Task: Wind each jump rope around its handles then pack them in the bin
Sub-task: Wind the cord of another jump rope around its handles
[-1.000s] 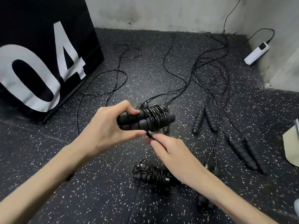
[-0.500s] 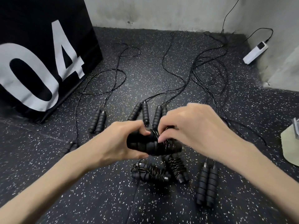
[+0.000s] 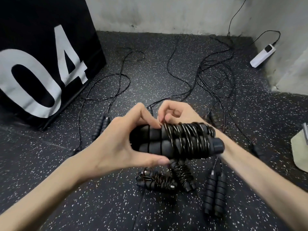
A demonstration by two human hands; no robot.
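**Winding a Rope Around Paired Handles**

Lying nearest on the speckled floor (image 3: 83, 197) are two wound jump ropes (image 3: 156, 180), touching each other, and just right of them an unwound pair of handles (image 3: 215, 195) is lying side by side. Above these, the left hand (image 3: 116, 147) is gripping the bare end of the held jump rope (image 3: 180, 142), thumb under and fingers over its two black handles, which are sitting side by side and carrying many turns of cord toward their right end. Behind the bundle, the right hand (image 3: 176, 114) is pinching the cord at the top of the coils with curled fingers. Farther off, more handle pairs (image 3: 100, 126) are resting on the floor with loose cords (image 3: 215, 77) trailing toward the wall. A black box marked "04" (image 3: 43, 64) is standing at far left, and a white power strip (image 3: 262, 55) is leaning at far right. No bin can be made out.
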